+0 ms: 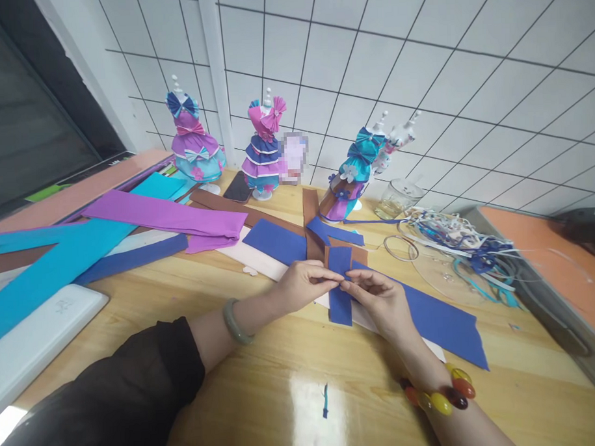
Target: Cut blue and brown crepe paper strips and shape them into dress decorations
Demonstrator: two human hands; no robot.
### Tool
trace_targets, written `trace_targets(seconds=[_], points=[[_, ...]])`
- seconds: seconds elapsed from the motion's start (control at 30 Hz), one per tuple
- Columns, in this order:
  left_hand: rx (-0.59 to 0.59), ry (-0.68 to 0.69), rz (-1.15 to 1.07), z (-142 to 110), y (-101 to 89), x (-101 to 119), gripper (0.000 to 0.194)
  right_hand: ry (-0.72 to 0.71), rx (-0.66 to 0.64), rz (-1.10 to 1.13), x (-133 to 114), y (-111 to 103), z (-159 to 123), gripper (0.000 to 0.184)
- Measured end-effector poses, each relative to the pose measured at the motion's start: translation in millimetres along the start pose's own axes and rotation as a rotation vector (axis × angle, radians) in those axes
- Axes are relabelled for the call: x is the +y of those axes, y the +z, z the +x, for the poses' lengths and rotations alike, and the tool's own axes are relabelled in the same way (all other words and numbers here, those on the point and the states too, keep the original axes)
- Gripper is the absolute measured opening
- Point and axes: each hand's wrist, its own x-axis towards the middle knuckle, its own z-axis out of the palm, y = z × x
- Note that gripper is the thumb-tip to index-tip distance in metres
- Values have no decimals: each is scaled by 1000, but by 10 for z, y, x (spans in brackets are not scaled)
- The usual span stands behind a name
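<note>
My left hand [307, 286] is closed in a pinch over a short dark blue strip [340, 306] of crepe-like paper. From the other side my right hand [384, 306] pinches at the same spot, thumb and fingertips meeting my left fingertips. The short strip stands nearly upright in view, across a longer dark blue strip [442, 319]. A brown piece [360, 254] lies behind it. Whether something small sits between the fingertips is hidden. A pale strip [260, 260] runs under the blue ones.
Purple [170, 214] and turquoise strips [69, 270] overlap at left beside a white device [52, 335]. Small dress forms [197, 142] in ruffled dresses stand along the tiled wall. At right are a glass jar [399, 197], tangled scraps [469, 243] and an orange-topped box [562, 266].
</note>
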Motion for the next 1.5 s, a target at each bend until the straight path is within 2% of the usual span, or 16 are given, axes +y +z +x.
trace_targets(seconds=[0.13, 0.23, 0.37, 0.57, 0.97, 1.2, 1.5], points=[[31, -88, -81, 9, 33, -28, 20, 26, -32, 32, 21, -17, 4, 25], [45, -84, -74, 17, 37, -38, 19, 8, -47, -15, 28, -29, 4, 25], [39, -74, -75, 22, 24, -30, 18, -90, -45, -118, 32, -30, 2, 26], [29, -68, -84, 17, 13, 23, 15, -228, -58, -271, 18, -30, 0, 17], [39, 74, 46, 2, 1, -78, 18, -414, -46, -409, 8, -41, -6, 14], [51, 82, 36, 10, -2, -51, 17, -501, -60, -413, 10, -54, -10, 18], [82, 222, 121, -4, 0, -112, 15, -577, -33, -438, 21, -60, -15, 19]])
